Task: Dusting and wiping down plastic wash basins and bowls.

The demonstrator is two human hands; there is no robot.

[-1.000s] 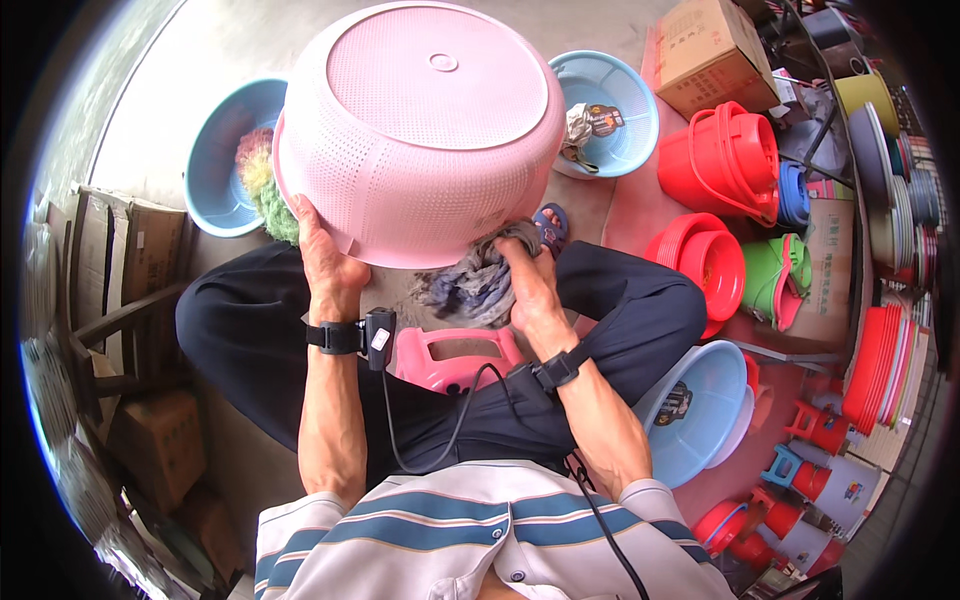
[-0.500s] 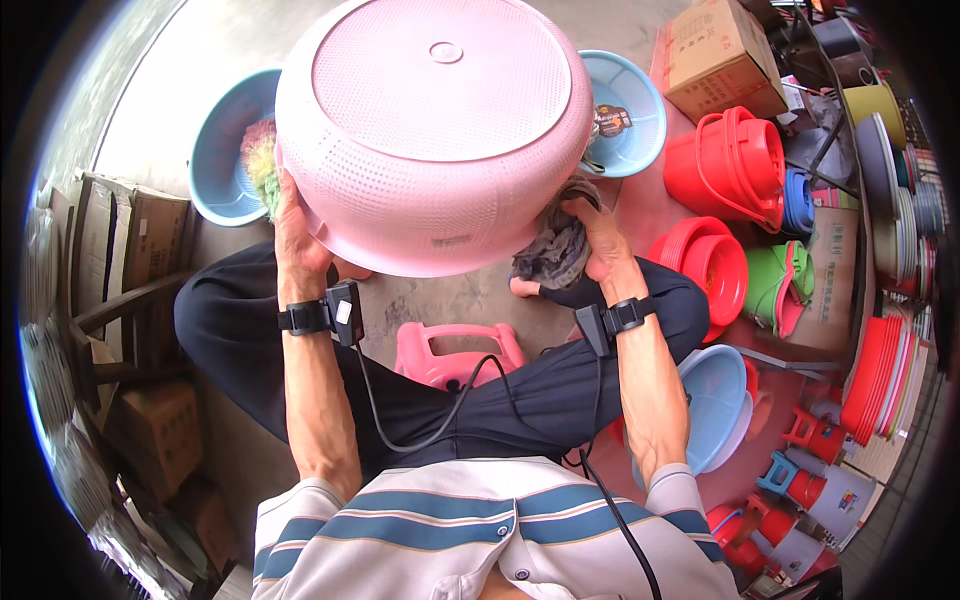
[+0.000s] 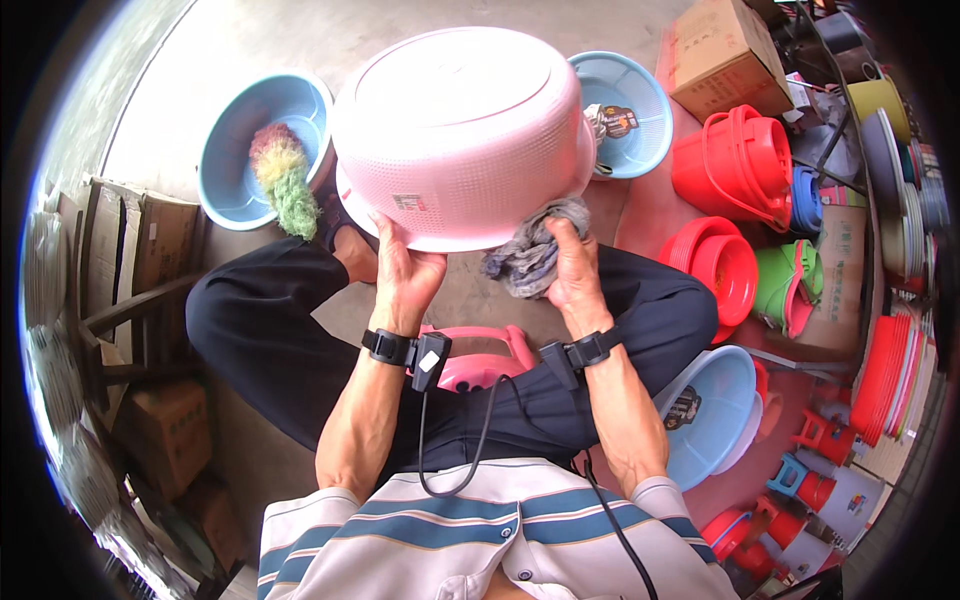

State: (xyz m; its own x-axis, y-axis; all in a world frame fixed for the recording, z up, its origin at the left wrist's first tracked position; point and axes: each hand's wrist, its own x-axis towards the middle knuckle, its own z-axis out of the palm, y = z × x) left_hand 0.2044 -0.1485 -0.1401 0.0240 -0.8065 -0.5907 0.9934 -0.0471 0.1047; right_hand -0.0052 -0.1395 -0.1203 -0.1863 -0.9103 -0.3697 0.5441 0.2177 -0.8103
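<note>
A large pink plastic basin [image 3: 460, 165] with a dimpled, basket-like wall is held up in front of me, its underside turned up and away. My left hand [image 3: 403, 275] grips the rim at its near left side, thumb on the outer wall. In my right hand [image 3: 577, 265] is a crumpled grey rag [image 3: 535, 252], pressed against the basin's near right rim. Behind and to the left, a red, yellow and green mesh scrubber [image 3: 283, 178] hangs over the edge of a blue basin [image 3: 222, 150].
A light-blue basin [image 3: 640, 85] with a label lies beyond the pink one. To the right are red buckets [image 3: 728, 165], red basins [image 3: 722, 280], a green bucket [image 3: 785, 280] and a blue basin [image 3: 725, 410]. Cardboard boxes [image 3: 160, 240] stand left. Between my legs is a pink stool [image 3: 480, 365].
The pink basin has come lower and a little to the right, and has turned so a label shows on its wall. Both hands moved with it, the left one rightward, uncovering the scrubber.
</note>
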